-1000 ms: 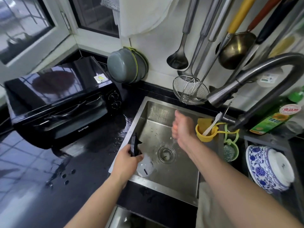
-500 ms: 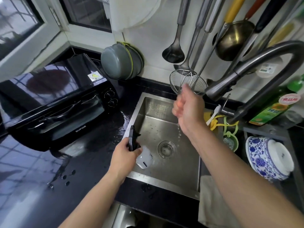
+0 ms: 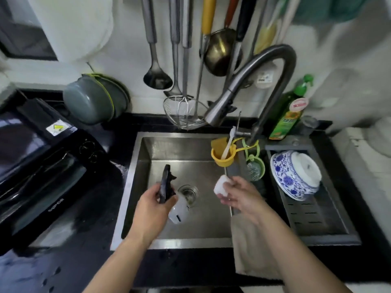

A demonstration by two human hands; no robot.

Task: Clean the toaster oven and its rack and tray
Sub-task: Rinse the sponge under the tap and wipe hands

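A black toaster oven (image 3: 42, 176) stands on the wet black counter at the left, its door closed. Over the steel sink (image 3: 135, 187), my left hand (image 3: 152, 206) grips a thin black part (image 3: 166, 183) of the oven on edge, above the drain. A white plastic piece (image 3: 179, 211) shows just below that hand. My right hand (image 3: 239, 194) holds a small white sponge (image 3: 221, 185) over the sink's right edge. No rack is in view.
A curved faucet (image 3: 243, 87) arches over the sink. A yellow cup with a brush (image 3: 223, 155) hangs at the sink's back right. A blue-and-white bowl (image 3: 294, 176) sits in the right drain tray. Ladles and a strainer hang above; a beige cloth (image 3: 249, 246) drapes at the front.
My right hand came down from near the faucet to the sink's right edge and now holds a white sponge. The left hand raised the black part slightly. The view shifted right.
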